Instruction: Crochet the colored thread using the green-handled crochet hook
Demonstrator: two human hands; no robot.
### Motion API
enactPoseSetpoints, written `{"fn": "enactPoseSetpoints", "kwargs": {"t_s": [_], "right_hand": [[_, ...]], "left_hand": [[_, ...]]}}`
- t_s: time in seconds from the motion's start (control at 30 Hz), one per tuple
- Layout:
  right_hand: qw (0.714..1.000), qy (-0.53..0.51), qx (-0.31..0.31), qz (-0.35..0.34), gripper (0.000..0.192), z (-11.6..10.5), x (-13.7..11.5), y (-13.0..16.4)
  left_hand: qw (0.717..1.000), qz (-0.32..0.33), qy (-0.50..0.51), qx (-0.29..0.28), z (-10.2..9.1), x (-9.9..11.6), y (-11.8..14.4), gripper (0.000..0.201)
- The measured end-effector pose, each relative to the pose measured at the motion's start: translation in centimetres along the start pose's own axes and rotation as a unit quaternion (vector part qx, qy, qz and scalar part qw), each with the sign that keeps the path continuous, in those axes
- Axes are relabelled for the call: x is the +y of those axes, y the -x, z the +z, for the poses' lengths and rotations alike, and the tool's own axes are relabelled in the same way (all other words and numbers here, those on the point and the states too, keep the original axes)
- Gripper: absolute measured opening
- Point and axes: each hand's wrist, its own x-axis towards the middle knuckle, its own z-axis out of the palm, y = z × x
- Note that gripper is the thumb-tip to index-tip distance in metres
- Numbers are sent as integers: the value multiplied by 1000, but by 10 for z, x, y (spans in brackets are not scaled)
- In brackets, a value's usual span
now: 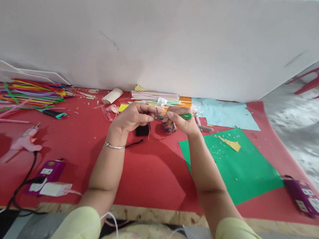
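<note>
Left hand (134, 117) and right hand (181, 122) pinched a green stick (186, 116), thread (156, 113) partly wound; thread ball (169, 127) still sizeable.

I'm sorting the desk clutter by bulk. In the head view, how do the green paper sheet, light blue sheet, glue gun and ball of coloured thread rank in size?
1. green paper sheet
2. light blue sheet, though it lies farther away, so this is unsure
3. glue gun
4. ball of coloured thread
</note>
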Motion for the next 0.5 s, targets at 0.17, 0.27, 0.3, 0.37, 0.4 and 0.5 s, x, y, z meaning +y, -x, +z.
{"fn": "enactPoseSetpoints", "kwargs": {"t_s": [0.17,0.27,0.3,0.37,0.4,0.5], "right_hand": [[999,33,-1,-20,51,1,-3,1],[997,67,3,-40,50,2,-5,1],[996,81,4,-48,49,2,-6,1],[992,110,3,-69,48,3,-8,1],[989,124,4,-82,48,4,-8,1],[979,162,14,-127,47,9,-7,1]], "left_hand": [[1000,4,-6,13,2,1,0,31],[1000,4,-1,25,2,1,0,30],[999,6,-2,33,3,1,0,29],[998,17,-15,52,3,1,1,28],[997,25,-28,62,3,2,1,27],[994,42,-54,85,5,5,4,28]]}}
